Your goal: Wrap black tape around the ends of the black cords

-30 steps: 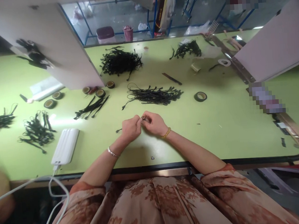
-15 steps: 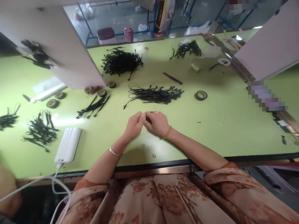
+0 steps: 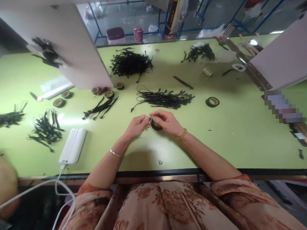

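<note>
Black on the tape roll [image 3: 156, 127] at the right hand [image 3: 168, 122] and on the cable bundle [image 3: 165, 99] just beyond it, black around tan on the second tape roll [image 3: 208, 102] to its right. Gold on the beaded bracelet [image 3: 180, 134] behind the right hand, silver on the bangle [image 3: 116, 154] behind the left hand [image 3: 137, 126], white on the power bank [image 3: 73, 146] farther left. Lime green on the tabletop [image 3: 211, 146] under both, rust-brown floral print over dusty pink on the shirt [image 3: 153, 211] behind them.
</note>
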A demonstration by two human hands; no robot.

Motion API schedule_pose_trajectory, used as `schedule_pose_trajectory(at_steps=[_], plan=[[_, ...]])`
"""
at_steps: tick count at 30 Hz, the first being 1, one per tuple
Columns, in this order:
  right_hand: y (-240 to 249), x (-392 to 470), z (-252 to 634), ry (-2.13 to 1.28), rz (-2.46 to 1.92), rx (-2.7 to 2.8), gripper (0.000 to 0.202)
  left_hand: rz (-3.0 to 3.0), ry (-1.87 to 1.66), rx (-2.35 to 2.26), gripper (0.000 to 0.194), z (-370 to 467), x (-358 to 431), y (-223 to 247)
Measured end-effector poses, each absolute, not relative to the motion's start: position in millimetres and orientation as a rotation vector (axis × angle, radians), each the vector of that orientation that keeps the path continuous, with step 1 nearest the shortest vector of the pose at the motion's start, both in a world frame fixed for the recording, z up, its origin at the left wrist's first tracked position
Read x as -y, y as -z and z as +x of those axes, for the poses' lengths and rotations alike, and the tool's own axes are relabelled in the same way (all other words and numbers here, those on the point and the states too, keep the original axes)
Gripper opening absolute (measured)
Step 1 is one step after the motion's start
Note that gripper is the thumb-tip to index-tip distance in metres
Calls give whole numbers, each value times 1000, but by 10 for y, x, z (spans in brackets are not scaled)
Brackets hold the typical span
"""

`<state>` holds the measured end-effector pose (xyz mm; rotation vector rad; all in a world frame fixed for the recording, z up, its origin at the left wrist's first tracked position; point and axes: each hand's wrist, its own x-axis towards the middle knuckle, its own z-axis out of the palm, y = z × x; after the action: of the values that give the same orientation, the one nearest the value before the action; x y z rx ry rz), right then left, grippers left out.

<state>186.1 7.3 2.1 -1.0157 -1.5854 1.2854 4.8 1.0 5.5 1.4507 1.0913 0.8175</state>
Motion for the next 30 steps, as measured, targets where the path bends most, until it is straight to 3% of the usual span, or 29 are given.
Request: schedule_pose_trajectory(at_steps=[5,15,24,30], plan=[[-9,-55,1817,-1389,-1002,1456,35,1579,-732,-1105,46,38,5,-81],[52,45,1711,-1188,-1210,1469,26,2320,-329,-1583,23,165,127,-147],[81,-69,1815,-1358,-1156,1221,31,1712,-368,-1258,28,-171,-70,-175],[5,-71,1849,-1116,-1147,1577,39,1581,-359,-1117,32,-222,-89,-201]])
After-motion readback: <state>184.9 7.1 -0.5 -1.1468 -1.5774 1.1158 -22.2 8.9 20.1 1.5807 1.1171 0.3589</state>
